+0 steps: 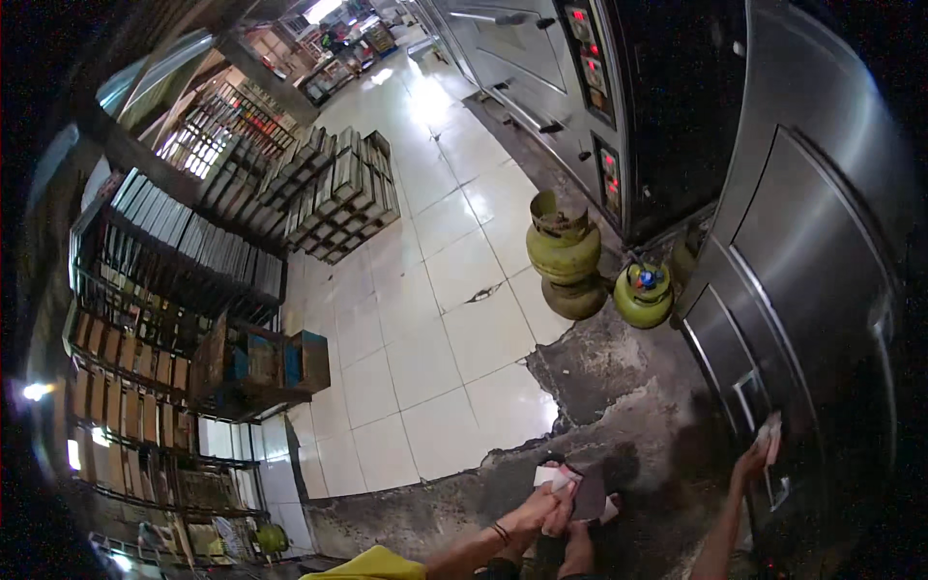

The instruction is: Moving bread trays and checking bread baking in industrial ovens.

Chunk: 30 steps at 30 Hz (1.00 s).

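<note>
My left hand is closed around a folded, pinkish-white cloth, low in the middle above my feet. A dark cord circles that wrist. Farther right, my right hand is raised against the front of a steel oven. A pale cloth shows at its fingers, pressed near the metal door. Just above that hand sits a door latch, and another metal handle lies below it. Whether the fingers touch either handle is hard to make out.
Yellow-green gas cylinders stand by the oven, two stacked and one shorter cylinder with a blue-and-red regulator. Stacked metal pans and a loaded rack line the left. A wooden box juts out there. Broken tile edges border rough concrete.
</note>
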Tool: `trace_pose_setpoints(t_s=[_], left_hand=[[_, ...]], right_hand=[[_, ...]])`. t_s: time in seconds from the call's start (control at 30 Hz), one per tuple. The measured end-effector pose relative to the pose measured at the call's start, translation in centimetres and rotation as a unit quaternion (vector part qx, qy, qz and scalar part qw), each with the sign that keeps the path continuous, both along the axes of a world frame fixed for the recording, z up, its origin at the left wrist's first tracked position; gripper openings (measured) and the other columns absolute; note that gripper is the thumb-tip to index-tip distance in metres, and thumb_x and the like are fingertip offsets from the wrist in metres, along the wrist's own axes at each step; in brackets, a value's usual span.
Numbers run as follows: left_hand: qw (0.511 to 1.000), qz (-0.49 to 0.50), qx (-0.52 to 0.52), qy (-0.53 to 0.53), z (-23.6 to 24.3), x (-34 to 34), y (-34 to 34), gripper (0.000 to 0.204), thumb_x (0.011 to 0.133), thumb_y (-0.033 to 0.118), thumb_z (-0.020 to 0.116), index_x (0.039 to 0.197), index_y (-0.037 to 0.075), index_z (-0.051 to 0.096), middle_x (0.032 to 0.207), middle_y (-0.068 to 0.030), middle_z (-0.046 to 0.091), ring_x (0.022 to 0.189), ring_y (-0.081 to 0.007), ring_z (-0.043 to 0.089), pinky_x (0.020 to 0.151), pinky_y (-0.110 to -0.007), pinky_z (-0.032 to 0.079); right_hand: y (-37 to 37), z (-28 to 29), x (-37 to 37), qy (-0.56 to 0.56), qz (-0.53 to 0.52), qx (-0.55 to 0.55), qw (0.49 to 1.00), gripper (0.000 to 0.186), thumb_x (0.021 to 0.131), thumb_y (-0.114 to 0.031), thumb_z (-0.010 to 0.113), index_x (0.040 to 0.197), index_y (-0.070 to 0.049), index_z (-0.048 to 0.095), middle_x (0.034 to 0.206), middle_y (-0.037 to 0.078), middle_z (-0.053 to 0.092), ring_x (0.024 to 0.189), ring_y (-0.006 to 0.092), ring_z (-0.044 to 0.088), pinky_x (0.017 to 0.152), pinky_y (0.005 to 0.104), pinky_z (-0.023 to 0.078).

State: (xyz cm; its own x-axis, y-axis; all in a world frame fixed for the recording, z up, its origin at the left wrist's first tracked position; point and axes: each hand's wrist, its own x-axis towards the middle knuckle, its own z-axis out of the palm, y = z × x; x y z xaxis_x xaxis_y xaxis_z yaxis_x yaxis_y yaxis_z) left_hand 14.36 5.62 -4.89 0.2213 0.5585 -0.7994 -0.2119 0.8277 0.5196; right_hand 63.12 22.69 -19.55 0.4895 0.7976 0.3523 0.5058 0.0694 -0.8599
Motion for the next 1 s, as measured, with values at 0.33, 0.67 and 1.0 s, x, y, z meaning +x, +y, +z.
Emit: trace_pose_setpoints(t_s=[0.33, 0.67, 1.0], left_hand=[[0.997, 0.046, -0.003, 0.068, 4.9, -5.0, -2.9, 0.017, 0.099, 0.022, 0.055, 0.091, 0.010, 0.065, 0.072, 0.0021, 0.058, 0.059, -0.0060, 0.049, 0.052, -0.021, 0.038], [0.998, 0.034, 0.036, 0.041, 10.0, -6.6, -2.2, 0.029, 0.100, 0.033, 0.055, 0.106, 0.006, 0.064, 0.074, 0.0019, 0.056, 0.063, -0.0047, 0.048, 0.058, -0.018, 0.038], [0.989, -0.019, 0.032, 0.142, 16.6, -0.5, 4.0, 0.032, 0.097, 0.035, 0.059, 0.100, 0.004, 0.065, 0.080, 0.0016, 0.060, 0.067, -0.0051, 0.047, 0.058, -0.021, 0.038]], right_hand=[[-1.4, 0.4, 2.7, -0.325, -0.140, -0.234, 0.906, 0.034, 0.101, -0.028, 0.051, 0.123, -0.006, 0.064, 0.098, 0.014, 0.066, 0.091, 0.0291, 0.062, 0.083, 0.0380, 0.049], [-2.2, 10.3, -7.9, -0.343, -0.131, -0.239, 0.899, 0.024, 0.089, -0.025, 0.065, 0.102, -0.005, 0.066, 0.096, 0.006, 0.064, 0.083, 0.0245, 0.053, 0.080, 0.0431, 0.036], [-7.9, 12.0, -14.6, -0.274, -0.116, -0.282, 0.912, 0.038, 0.094, -0.012, 0.055, 0.131, -0.006, 0.055, 0.125, 0.012, 0.059, 0.123, 0.0275, 0.052, 0.107, 0.0437, 0.035]])
